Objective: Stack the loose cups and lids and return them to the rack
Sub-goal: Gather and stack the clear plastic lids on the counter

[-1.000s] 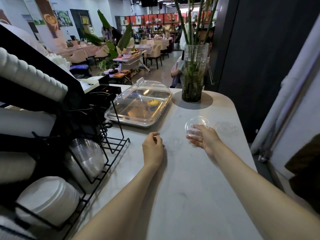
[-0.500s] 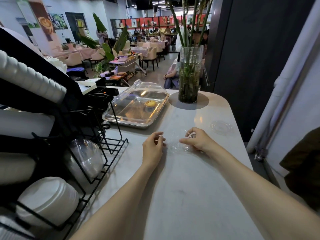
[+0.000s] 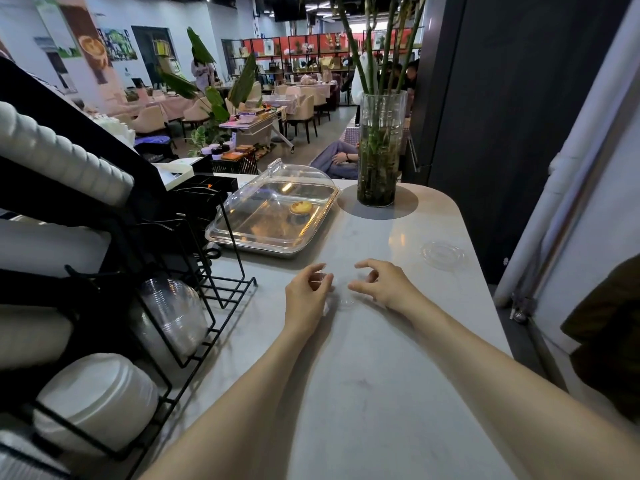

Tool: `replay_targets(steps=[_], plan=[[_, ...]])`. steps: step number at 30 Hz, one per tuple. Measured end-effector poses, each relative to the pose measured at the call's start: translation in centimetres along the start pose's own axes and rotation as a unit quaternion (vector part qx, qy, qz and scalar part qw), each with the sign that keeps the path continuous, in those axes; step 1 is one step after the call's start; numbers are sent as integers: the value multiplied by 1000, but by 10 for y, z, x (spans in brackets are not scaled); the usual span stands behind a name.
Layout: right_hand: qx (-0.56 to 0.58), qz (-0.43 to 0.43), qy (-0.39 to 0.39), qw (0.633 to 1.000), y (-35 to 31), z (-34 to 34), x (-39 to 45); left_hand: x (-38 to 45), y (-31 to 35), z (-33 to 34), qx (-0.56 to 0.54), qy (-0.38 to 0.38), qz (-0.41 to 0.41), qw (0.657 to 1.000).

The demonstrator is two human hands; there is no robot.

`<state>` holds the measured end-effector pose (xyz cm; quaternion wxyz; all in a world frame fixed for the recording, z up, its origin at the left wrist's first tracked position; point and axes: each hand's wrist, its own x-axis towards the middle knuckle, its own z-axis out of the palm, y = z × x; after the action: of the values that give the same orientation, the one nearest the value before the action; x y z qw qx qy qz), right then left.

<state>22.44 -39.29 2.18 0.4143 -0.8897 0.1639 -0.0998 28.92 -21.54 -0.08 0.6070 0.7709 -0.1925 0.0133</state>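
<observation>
clear lids [image 3: 341,295] between left hand [image 3: 304,299], right hand [image 3: 388,285].

- The clear plastic lids [image 3: 341,294] between the hands are nearly invisible; their count cannot be told.
- The black wire rack [image 3: 194,327] is cut off at the left edge.

Glass vase [image 3: 380,150], domed pastry tray [image 3: 273,216] (one tart).
</observation>
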Motion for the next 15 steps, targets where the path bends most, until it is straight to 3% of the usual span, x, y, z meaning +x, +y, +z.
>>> replay_targets(steps=[7, 10, 15], plan=[[-47, -12, 31, 998, -1, -6, -2, -1, 3, 0, 15, 13, 3, 1000], [-60, -1, 92, 994, 6, -16, -2, -1, 4, 0, 15, 15, -2, 1000], [-224, 83, 200, 950, 24, -40, 3, -1, 5, 0, 18, 15, -9, 1000]])
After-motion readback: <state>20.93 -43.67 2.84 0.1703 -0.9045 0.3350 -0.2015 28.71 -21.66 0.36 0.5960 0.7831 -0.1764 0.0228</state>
